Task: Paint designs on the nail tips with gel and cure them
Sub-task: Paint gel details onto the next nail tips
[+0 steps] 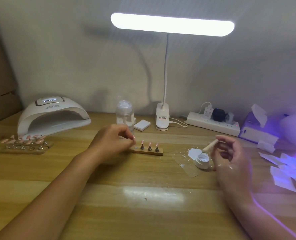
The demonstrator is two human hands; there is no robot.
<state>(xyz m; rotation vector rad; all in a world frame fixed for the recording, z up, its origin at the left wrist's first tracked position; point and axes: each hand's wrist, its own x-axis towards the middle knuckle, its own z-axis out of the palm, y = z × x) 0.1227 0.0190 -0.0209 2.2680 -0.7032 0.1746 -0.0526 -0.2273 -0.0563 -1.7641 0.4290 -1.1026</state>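
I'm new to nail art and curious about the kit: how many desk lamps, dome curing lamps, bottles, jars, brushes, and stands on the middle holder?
Desk lamp: 1
Dome curing lamp: 1
Bottle: 1
Jar: 1
Brush: 1
Stands on holder: 3
Total: 8

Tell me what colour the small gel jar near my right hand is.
White; the gel jar shows best in the head view.

A lit desk lamp stands on the wooden table. Behind the lamp rises a plain pale wall.
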